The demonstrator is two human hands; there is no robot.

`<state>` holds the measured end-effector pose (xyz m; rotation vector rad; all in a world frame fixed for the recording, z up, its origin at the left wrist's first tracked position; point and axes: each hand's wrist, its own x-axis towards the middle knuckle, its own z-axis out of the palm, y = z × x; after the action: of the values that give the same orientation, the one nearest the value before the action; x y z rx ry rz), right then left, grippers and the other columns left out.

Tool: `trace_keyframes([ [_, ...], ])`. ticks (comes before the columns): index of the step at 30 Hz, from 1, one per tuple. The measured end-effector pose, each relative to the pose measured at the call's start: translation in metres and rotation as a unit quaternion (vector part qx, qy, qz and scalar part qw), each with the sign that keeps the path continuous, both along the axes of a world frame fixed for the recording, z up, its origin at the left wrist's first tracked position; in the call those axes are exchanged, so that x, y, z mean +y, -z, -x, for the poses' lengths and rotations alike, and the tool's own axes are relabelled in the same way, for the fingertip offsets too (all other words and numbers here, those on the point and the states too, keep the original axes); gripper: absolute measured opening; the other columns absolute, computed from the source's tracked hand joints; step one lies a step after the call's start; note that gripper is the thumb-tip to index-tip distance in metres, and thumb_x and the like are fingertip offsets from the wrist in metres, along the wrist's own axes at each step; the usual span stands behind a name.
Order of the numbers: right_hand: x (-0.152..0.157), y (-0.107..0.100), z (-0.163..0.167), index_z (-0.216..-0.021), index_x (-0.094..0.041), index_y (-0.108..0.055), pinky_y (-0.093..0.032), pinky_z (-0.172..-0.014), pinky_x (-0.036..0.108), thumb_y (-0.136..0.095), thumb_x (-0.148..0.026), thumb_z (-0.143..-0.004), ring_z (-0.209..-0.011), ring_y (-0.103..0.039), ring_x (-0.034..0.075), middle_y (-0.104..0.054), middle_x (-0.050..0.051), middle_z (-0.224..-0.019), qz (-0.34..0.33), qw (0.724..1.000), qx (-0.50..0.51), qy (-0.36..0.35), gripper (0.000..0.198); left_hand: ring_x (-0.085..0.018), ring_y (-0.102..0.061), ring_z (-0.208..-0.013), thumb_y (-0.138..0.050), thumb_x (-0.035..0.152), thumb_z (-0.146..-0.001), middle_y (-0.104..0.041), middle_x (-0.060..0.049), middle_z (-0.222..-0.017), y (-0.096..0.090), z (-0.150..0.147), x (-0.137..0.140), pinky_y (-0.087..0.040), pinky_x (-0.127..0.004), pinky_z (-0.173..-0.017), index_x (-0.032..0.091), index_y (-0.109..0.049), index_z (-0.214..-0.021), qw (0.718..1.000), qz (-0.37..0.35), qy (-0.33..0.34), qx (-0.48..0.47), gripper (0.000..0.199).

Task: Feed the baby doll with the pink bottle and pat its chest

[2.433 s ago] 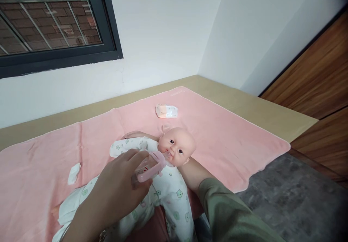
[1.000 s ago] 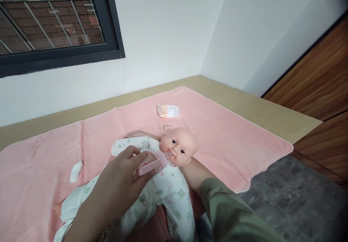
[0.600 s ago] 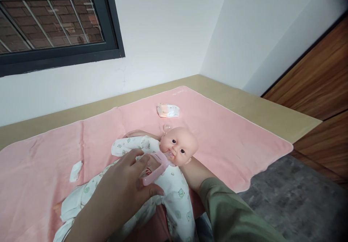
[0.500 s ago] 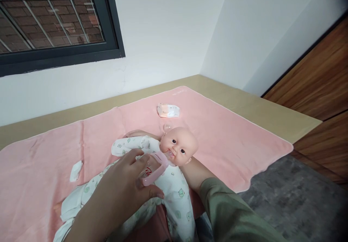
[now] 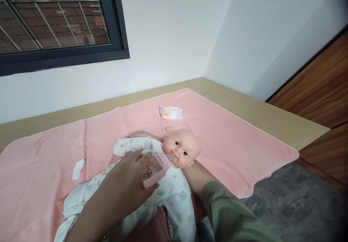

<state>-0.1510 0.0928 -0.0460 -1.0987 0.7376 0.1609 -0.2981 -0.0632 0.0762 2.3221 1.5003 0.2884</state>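
Gripping a pink-handled baby bottle in left hand fingers, teat aimed up-right into doll mouth, right-hand fingers hidden.

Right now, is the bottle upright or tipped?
Tipped. The left hand holds the bottle slanted, its teat end at the doll's mouth. Its fill level cannot be told.

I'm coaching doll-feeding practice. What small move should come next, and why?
Probably tilt the bottle base a little higher. The left hand holds it nearly level, teat at the doll's mouth, while the right hand reaches under the head, so the teat may not fill.
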Motion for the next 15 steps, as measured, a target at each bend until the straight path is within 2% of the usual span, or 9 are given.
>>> trace_keyframes([
  [2, -0.008, -0.015, -0.001, -0.081, -0.019, -0.065, -0.061, -0.089, 0.037, -0.033, -0.016, -0.094, -0.104, -0.073, 0.016, -0.072, 0.003, -0.092, -0.248, 0.922, 0.129, 0.269, 0.034, -0.034, -0.065, -0.105, -0.066, 0.033, -0.085, -0.069, -0.013, -0.112, 0.001, 0.000, 0.002, -0.058, -0.050, -0.087, 0.021, -0.065, -0.124, 1.000, -0.003, 0.001, 0.003, 0.040],
  [3, -0.013, -0.021, -0.001, -0.081, -0.016, -0.068, -0.060, -0.093, 0.040, -0.042, -0.015, -0.093, -0.101, -0.074, 0.019, -0.072, 0.003, -0.088, -0.382, 0.804, 0.211, 0.404, 0.029, -0.034, -0.065, -0.104, -0.066, 0.034, -0.085, -0.070, -0.012, -0.110, 0.002, 0.000, 0.003, -0.058, -0.050, -0.087, 0.022, -0.065, -0.122, 1.000, -0.004, 0.001, 0.003, 0.040],
  [6, -0.026, -0.034, -0.001, -0.075, -0.006, -0.072, -0.037, -0.115, 0.055, -0.057, 0.007, -0.072, -0.115, -0.069, 0.031, -0.075, 0.007, -0.089, -0.674, 0.231, 0.351, 0.608, 0.020, -0.032, -0.066, -0.101, -0.065, 0.034, -0.085, -0.072, -0.009, -0.107, 0.004, 0.000, 0.005, -0.057, -0.050, -0.086, 0.023, -0.067, -0.113, 1.000, -0.006, -0.003, -0.007, 0.030],
  [7, -0.031, -0.036, 0.000, -0.080, -0.003, -0.073, -0.028, -0.119, 0.055, -0.057, 0.012, -0.067, -0.123, -0.064, 0.032, -0.076, 0.009, -0.098, -0.715, 0.124, 0.331, 0.603, 0.025, -0.031, -0.067, -0.101, -0.063, 0.032, -0.085, -0.071, -0.009, -0.108, 0.004, -0.001, 0.005, -0.057, -0.048, -0.087, 0.023, -0.067, -0.112, 1.000, -0.007, -0.004, -0.013, 0.028],
  [8, -0.036, -0.039, 0.001, -0.089, -0.001, -0.074, -0.022, -0.121, 0.052, -0.058, 0.014, -0.066, -0.132, -0.058, 0.029, -0.075, 0.009, -0.110, -0.747, 0.108, 0.294, 0.586, 0.032, -0.030, -0.067, -0.101, -0.062, 0.029, -0.085, -0.071, -0.009, -0.110, 0.004, -0.001, 0.004, -0.057, -0.047, -0.087, 0.023, -0.067, -0.111, 1.000, -0.009, -0.005, -0.021, 0.027],
  [11, -0.047, -0.048, 0.005, -0.121, -0.001, -0.065, -0.004, -0.122, 0.040, -0.068, 0.009, -0.068, -0.149, -0.035, 0.018, -0.059, 0.013, -0.142, -0.778, 0.353, 0.237, 0.462, 0.054, -0.027, -0.066, -0.099, -0.056, 0.018, -0.081, -0.068, -0.007, -0.113, 0.003, -0.004, 0.002, -0.055, -0.042, -0.084, 0.024, -0.065, -0.112, 0.999, -0.021, 0.003, -0.029, 0.033],
  [12, -0.050, -0.051, 0.005, -0.123, 0.000, -0.064, 0.000, -0.121, 0.034, -0.069, 0.011, -0.065, -0.150, -0.033, 0.014, -0.057, 0.013, -0.143, -0.789, 0.339, 0.257, 0.443, 0.059, -0.026, -0.066, -0.096, -0.054, 0.015, -0.079, -0.068, -0.007, -0.111, 0.003, -0.005, 0.002, -0.055, -0.040, -0.082, 0.024, -0.064, -0.112, 0.999, -0.022, 0.008, -0.028, 0.036],
  [13, -0.051, -0.052, 0.006, -0.120, 0.002, -0.064, 0.000, -0.120, 0.030, -0.068, 0.016, -0.060, -0.148, -0.035, 0.012, -0.059, 0.015, -0.141, -0.809, 0.258, 0.285, 0.445, 0.062, -0.025, -0.066, -0.094, -0.053, 0.012, -0.078, -0.068, -0.006, -0.109, 0.002, -0.005, 0.002, -0.054, -0.039, -0.080, 0.025, -0.062, -0.112, 0.999, -0.021, 0.013, -0.025, 0.037],
  [15, -0.051, -0.053, 0.006, -0.109, 0.006, -0.068, -0.011, -0.118, 0.026, -0.059, 0.027, -0.047, -0.138, -0.048, 0.013, -0.067, 0.014, -0.128, -0.816, 0.003, 0.348, 0.462, 0.066, -0.024, -0.064, -0.089, -0.051, 0.011, -0.076, -0.068, -0.005, -0.102, 0.001, -0.006, 0.002, -0.051, -0.037, -0.076, 0.025, -0.060, -0.107, 1.000, -0.015, 0.020, -0.019, 0.035],
])
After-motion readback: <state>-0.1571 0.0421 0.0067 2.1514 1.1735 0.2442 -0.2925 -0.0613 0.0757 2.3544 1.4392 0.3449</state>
